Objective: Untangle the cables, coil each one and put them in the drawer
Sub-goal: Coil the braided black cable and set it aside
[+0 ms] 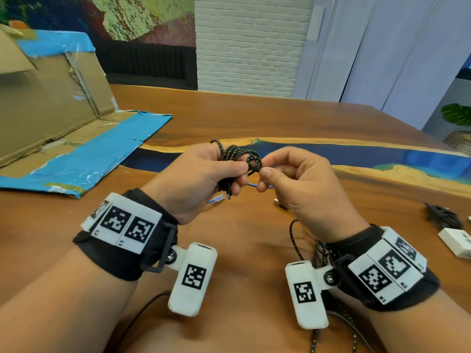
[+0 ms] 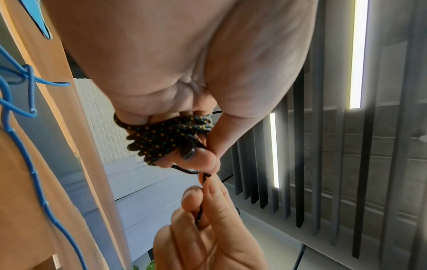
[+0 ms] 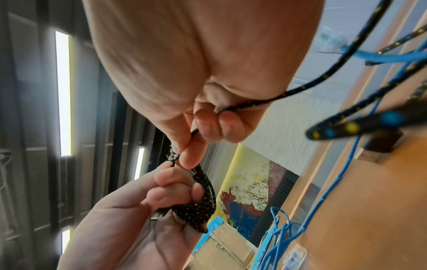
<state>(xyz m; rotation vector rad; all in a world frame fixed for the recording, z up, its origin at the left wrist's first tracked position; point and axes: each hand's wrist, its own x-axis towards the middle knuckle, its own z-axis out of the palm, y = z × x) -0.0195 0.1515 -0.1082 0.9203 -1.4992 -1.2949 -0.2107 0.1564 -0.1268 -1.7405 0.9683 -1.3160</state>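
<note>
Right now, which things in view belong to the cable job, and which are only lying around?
Part of the job:
- braided black cable, gripped as a bundle by the left hand, one strand pinched by the right hand
- blue cable on the table

Just lying about:
- cardboard box
- white box
- potted plant

Wooden table [image 1: 280, 118] with a blue resin strip [image 1: 344, 155] running across it. Flattened cardboard box [image 1: 51, 103] with blue tape at the table's far left, one panel propped upright. White box [image 1: 456, 242] at the table's right edge, a black bundle [image 1: 443, 216] just behind it. White brick wall [image 1: 249, 42] behind the table, potted plant [image 1: 458, 115] off its right end.
</note>
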